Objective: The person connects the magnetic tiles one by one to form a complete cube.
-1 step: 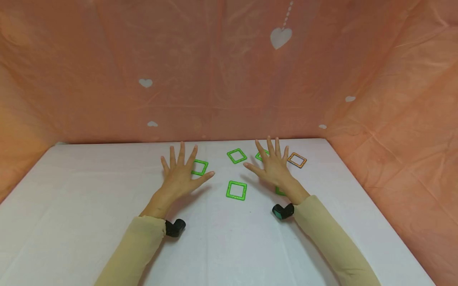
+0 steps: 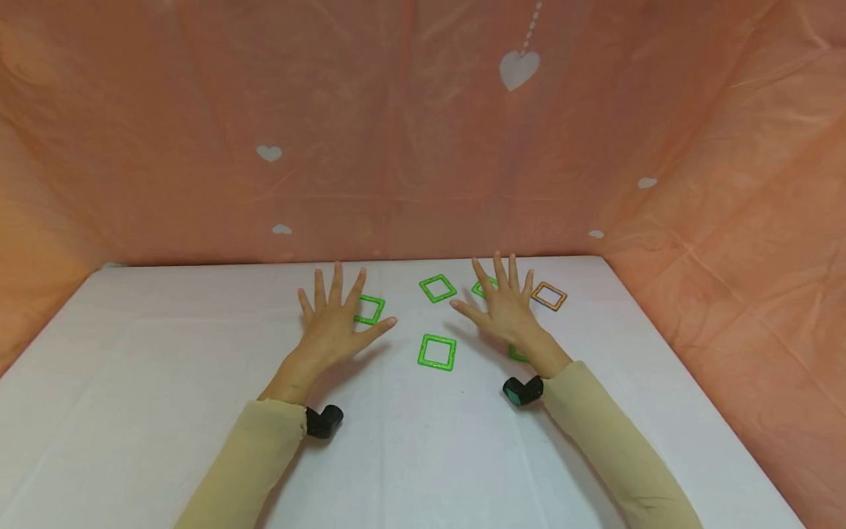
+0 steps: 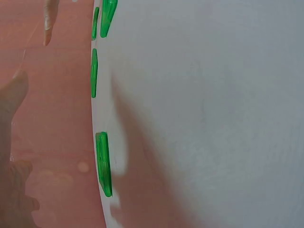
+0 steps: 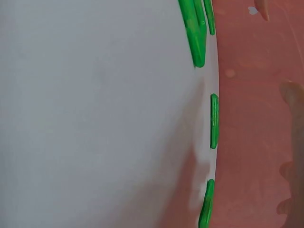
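Observation:
My left hand hovers over the white table with its fingers spread and nothing in it. Its forefinger overlaps a green square magnetic tile frame. To the right, my right hand is also spread and holds nothing, its shadow falling below. It partly hides a second green square frame behind the fingers and a third green frame under the wrist. Between the hands lie a back green frame and a front green frame. An orange square frame lies right of the right fingers.
A white cloth covers the table. Peach fabric with white hearts hangs behind it, and more hangs along both sides. Each wrist wears a small black camera, the left camera and the right camera.

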Available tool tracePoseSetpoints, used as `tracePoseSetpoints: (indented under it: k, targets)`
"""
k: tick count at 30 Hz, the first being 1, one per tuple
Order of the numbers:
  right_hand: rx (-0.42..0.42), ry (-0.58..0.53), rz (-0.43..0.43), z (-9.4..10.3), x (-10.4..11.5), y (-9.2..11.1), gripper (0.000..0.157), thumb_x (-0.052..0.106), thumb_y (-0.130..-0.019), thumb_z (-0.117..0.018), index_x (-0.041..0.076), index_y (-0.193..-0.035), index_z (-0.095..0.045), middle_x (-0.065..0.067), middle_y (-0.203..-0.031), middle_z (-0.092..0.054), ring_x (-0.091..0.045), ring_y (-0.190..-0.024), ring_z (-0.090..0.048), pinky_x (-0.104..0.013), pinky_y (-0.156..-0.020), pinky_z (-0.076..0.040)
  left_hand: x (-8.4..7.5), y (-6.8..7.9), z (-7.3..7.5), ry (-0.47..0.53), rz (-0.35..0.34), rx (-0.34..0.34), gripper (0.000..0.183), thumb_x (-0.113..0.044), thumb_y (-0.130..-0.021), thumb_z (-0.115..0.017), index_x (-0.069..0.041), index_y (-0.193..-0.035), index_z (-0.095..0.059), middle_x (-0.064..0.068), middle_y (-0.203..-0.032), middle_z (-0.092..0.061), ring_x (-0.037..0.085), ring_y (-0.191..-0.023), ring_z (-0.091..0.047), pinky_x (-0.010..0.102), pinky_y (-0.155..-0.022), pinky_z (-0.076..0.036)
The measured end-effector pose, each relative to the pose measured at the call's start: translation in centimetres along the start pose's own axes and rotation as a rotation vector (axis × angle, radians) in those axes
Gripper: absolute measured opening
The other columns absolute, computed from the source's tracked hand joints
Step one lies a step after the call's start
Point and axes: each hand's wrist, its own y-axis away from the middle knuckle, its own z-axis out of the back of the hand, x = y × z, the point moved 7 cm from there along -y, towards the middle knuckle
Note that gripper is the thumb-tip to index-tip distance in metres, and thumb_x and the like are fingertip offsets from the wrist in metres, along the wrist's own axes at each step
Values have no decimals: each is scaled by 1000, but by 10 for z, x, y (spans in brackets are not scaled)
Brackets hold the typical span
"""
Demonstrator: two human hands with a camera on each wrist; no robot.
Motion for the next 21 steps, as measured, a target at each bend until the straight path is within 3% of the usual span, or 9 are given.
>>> tracePoseSetpoints:
  k: [14, 21]
  targets:
    - [1, 15, 3, 2, -1, 2, 88, 72, -87, -43, 26, -155, -11, -14, -161, 8, -33, -145, 20, -70, -109, 7, 0, -4, 1, -26, -6, 13, 98, -73, -84, -48, -21, -156, -7, 14, -160, 15, 42, -143, 22, 67, -107, 18]
    - [-10, -11, 18, 4, 0, 4, 89, 71, -86, -46, 22, -155, -18, -14, -161, 4, -33, -146, 18, -70, -109, 7, -1, -5, 0, -24, -17, 23, 96, -70, -86, -49, -17, -156, -10, 17, -160, 12, 41, -143, 22, 65, -108, 19]
